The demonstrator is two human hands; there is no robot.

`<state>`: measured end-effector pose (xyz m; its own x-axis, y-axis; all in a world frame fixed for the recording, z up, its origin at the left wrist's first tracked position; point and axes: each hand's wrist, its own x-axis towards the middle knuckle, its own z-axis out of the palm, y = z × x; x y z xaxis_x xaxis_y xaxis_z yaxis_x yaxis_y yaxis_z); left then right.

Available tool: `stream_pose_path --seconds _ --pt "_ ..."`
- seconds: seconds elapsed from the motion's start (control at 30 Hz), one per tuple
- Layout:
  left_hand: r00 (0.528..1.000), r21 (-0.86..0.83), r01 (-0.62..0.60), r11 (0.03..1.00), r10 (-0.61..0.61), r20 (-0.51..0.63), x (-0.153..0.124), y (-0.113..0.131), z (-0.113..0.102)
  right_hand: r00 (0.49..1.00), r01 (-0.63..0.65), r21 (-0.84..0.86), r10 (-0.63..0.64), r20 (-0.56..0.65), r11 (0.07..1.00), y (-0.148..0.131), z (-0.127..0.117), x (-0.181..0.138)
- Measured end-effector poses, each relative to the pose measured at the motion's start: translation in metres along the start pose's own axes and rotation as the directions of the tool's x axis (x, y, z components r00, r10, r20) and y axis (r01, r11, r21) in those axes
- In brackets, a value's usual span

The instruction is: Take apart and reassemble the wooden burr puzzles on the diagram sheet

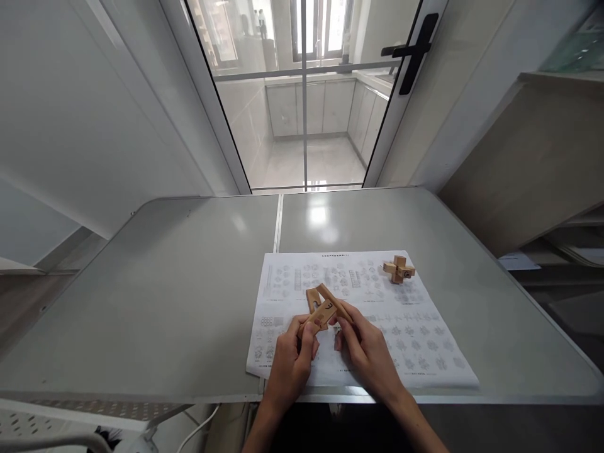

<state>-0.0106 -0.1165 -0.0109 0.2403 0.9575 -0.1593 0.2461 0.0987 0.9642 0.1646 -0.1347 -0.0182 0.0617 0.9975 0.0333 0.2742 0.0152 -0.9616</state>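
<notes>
Low over a printed instruction sheet (377, 352), my two hands hold flat wooden puzzle pieces. My left hand (295, 352) is closed on a light wooden puzzle piece (325, 311) with a dark mark on its face. My right hand (365, 346) pinches a second wooden puzzle piece (329, 294), slanting up to the left and meeting the first one. Behind them shows another wooden piece (312, 298) with a notch; whether it is held or joined I cannot tell. Fingers hide the lower ends of the pieces.
An assembled wooden burr puzzle (399, 270) rests near the sheet's upper right corner. The grey folding table (189, 283) has a seam down its middle. Beyond its far edge stands a glass door with a black handle (415, 51). Shelves (542, 157) line the right side.
</notes>
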Motion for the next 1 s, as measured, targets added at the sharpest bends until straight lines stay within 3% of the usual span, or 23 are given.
stream_pose_path --seconds 0.67,1.0 --pt "0.999 -0.038 0.009 0.999 -0.007 0.054 -0.003 -0.002 -0.006 0.971 0.238 -0.072 -0.239 -0.009 0.969 0.01 0.003 -0.005" --pt "0.999 0.039 -0.033 0.999 0.031 0.044 0.002 -0.003 -0.004 0.92 0.379 -0.122 -0.36 0.155 0.917 0.008 0.003 -0.006"
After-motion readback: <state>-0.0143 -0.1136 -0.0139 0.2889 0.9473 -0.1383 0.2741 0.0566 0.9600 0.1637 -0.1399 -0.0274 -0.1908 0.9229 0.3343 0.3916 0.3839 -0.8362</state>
